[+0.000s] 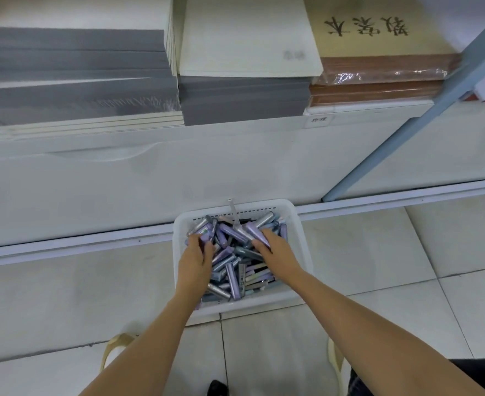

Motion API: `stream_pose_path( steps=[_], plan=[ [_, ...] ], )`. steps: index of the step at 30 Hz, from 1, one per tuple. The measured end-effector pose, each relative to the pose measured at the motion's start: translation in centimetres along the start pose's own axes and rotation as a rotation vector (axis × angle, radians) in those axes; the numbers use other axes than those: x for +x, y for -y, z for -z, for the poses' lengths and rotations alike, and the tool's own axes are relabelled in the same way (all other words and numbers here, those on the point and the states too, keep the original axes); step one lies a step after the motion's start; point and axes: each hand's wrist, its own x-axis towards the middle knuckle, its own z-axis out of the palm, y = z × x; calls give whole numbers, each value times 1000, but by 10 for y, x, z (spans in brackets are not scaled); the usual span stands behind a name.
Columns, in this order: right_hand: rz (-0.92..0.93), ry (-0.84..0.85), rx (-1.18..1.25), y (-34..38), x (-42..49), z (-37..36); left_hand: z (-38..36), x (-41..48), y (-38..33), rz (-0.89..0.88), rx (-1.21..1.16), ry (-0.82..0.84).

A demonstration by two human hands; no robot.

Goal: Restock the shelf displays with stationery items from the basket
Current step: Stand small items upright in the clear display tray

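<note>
Pale floor tiles (378,252) lie under both arms. The white basket (264,205) stands on them, against the base of the shelf (178,172) just beyond the hands. In the head view, the left hand (197,258) reaches into the basket's left part, its fingers curled around purple and silver stationery items (232,270). The right hand (275,250) is in the far right part, fingers bent down and gripping a purple piece. Both arms stretch forward and down. Above the hands, grey notebooks (72,67) and brown notebooks (378,70) lie in stacks on the shelf.
</note>
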Motion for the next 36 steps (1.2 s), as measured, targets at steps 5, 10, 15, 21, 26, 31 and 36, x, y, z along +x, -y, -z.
stream_pose_path(
  steps=[5, 10, 15, 21, 26, 31, 36],
  plan=[
    [6, 147, 292, 32, -4, -6, -9, 4, -23, 248, -505, 48],
    [64, 316, 210, 54, -12, -23, -12, -1, -29, 290, -719, 78],
    [60, 458, 70, 63, -10, -28, -10, -8, -22, 286, -755, 123],
    [38, 442, 33, 53, -12, -26, 1, -10, -3, 359, -746, 42],
    [-61, 74, -242, 37, -22, -36, 12, -8, 8, 375, -687, -170],
    [-76, 180, -570, 34, -29, -60, 11, -12, 8, 368, -576, -82],
    [-5, 125, -261, 40, -20, -40, 14, -11, 3, 358, -524, -62]
  ],
)
